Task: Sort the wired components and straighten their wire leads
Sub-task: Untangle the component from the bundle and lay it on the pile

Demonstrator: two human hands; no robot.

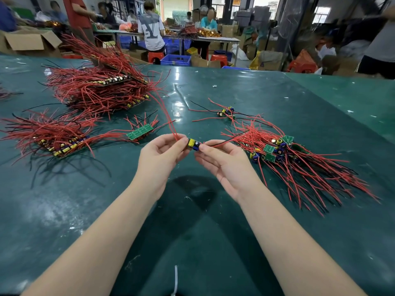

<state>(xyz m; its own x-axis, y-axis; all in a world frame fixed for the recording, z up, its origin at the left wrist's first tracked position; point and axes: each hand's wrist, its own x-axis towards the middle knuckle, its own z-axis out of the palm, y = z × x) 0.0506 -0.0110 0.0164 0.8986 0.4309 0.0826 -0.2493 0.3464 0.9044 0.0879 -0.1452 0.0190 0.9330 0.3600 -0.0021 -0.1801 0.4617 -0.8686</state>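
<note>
A small circuit board [194, 144] with a yellow part and a blue capacitor hangs above the dark green table [192, 221], held between both hands. My left hand [160, 154] pinches its left end, where two long red leads [165, 112] arc up and away. My right hand [222, 161] pinches its right end, where a red and a black lead [226, 141] run off to the right. An unsorted heap of wired boards [299, 159] lies just right of my right hand. A short aligned row of green boards [140, 131] lies left of my left hand.
Large stacks of aligned boards with red leads lie at the back left [100, 88] and the left [55, 137]. A few loose boards [226, 111] lie behind the heap. People work at tables beyond, among cardboard boxes and blue crates [175, 59].
</note>
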